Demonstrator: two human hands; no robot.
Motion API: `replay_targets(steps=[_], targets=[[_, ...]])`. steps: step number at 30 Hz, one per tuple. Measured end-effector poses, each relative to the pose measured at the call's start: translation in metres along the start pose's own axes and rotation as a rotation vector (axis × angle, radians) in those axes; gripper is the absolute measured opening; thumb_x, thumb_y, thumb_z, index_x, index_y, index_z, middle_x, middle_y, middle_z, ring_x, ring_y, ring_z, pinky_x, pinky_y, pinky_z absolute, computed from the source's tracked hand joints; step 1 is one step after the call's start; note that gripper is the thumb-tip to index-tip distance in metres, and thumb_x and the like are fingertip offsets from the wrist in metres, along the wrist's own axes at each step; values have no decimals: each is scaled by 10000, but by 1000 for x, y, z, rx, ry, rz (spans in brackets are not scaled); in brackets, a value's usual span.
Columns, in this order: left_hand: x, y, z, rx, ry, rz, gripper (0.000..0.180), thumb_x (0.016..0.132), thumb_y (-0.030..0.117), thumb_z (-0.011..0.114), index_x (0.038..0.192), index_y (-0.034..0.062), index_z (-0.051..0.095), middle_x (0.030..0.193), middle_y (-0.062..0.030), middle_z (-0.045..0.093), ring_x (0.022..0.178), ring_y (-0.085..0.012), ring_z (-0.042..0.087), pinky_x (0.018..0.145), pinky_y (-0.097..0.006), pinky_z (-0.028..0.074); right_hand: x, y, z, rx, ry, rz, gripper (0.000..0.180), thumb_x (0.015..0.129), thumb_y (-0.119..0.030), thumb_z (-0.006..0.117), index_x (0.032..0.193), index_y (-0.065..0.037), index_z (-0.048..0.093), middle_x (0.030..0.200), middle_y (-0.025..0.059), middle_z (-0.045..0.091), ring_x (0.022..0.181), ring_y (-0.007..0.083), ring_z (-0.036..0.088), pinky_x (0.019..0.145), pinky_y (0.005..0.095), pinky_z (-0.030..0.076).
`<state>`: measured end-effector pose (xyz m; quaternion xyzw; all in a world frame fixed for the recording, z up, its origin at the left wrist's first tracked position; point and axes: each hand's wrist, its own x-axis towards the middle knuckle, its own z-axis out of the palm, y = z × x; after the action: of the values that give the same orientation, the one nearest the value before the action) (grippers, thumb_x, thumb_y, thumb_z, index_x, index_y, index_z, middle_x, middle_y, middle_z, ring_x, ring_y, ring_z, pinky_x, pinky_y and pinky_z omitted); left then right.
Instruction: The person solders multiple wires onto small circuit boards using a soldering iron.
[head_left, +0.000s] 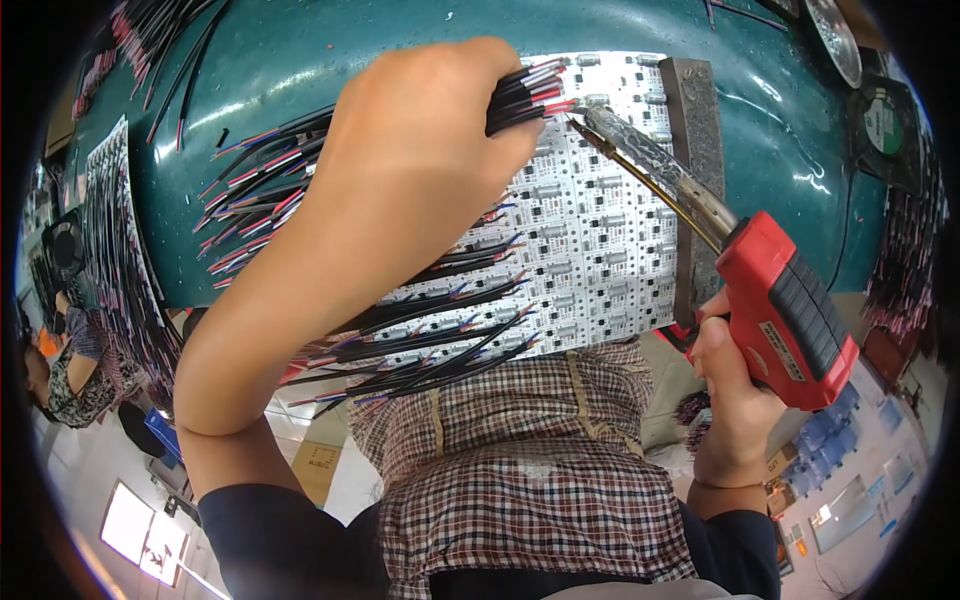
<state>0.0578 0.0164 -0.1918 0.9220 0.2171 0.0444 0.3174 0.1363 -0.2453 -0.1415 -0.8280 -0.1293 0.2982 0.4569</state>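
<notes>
My left hand (440,105) is closed round a bundle of black-sheathed wires (515,100), whose red and white ends stick out to the right over the top rows of a white circuit board panel (585,225). In my right hand (738,385) is a red soldering gun (775,300), gripped by its handle. Its metal barrel slants up and left, with a thin brass-coloured tube alongside. Both tips come close to a red wire end by the board; whether they touch it I cannot tell. More black wires (440,310) lie across the panel's left part, below my forearm.
A dark metal bar (697,180) lies along the panel's right edge on the green table (800,140). Wire bundles sit at the top left, and another wired panel (120,210) stands at the left. At right are a dark fan-like unit (885,125) and hanging wires (905,260). Another person (80,360) sits far left.
</notes>
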Motion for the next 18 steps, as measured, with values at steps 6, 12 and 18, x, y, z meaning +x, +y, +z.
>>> replay_targets(steps=[6, 12, 18], targets=[[5, -2, -4, -28, -36, 10, 259, 825, 183, 738, 911, -48, 655, 644, -113, 591, 552, -155, 521, 552, -313, 431, -2, 13, -5, -57, -10, -86, 264, 826, -58, 764, 1073, -20, 683, 1007, 61, 692, 880, 156, 654, 766, 299, 516], [5, -1, -3, -16, -38, 9, 252, 823, 180, 731, 900, -47, 654, 632, -108, 577, 554, -154, 515, 553, -313, 428, -2, 8, -1, -12, -20, -29, 272, 826, -56, 764, 1082, -18, 680, 1011, 62, 689, 877, 148, 649, 756, 295, 516], [5, -2, -4, 15, -20, 20, 251, 814, 184, 733, 879, -43, 649, 631, -124, 578, 551, -176, 527, 556, -320, 433, -1, 8, -6, -71, -48, -98, 256, 825, -37, 759, 1068, -13, 684, 985, 53, 694, 876, 141, 649, 756, 293, 517]])
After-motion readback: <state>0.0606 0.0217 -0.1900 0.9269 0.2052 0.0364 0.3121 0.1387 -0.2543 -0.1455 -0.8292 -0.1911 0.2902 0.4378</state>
